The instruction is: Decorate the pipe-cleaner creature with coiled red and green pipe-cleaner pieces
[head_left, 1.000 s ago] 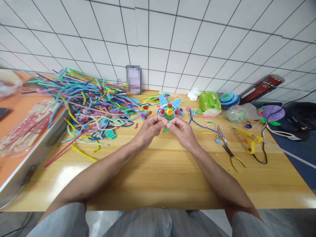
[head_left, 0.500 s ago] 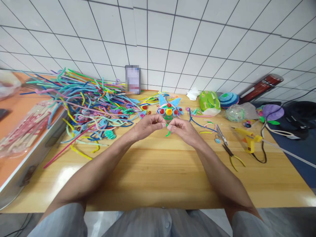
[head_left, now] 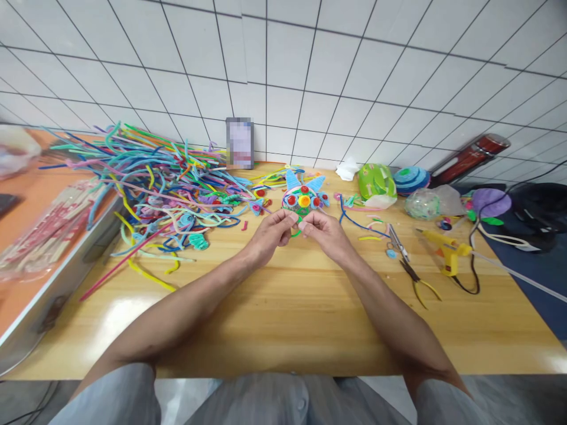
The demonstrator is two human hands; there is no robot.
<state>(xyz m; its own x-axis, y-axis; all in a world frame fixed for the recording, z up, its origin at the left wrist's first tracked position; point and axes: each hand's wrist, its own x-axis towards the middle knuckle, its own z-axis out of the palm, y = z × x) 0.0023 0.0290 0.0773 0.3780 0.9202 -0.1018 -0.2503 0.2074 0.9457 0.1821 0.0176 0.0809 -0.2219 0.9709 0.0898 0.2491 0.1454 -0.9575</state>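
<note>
The left hand [head_left: 268, 237] and right hand [head_left: 326, 235] nearly meet at the centre of the frame, thumbs and forefingers pinched on a short, curved green pipe cleaner [head_left: 296, 234]; just above them in the frame sits a blue-eared craft figure [head_left: 304, 201]. A heap of pipe cleaners [head_left: 163, 177] covers the desk [head_left: 283, 313] at upper left; scissors [head_left: 400, 244], pliers [head_left: 415, 280] and a yellow glue gun [head_left: 450, 252] lie towards the right.
</note>
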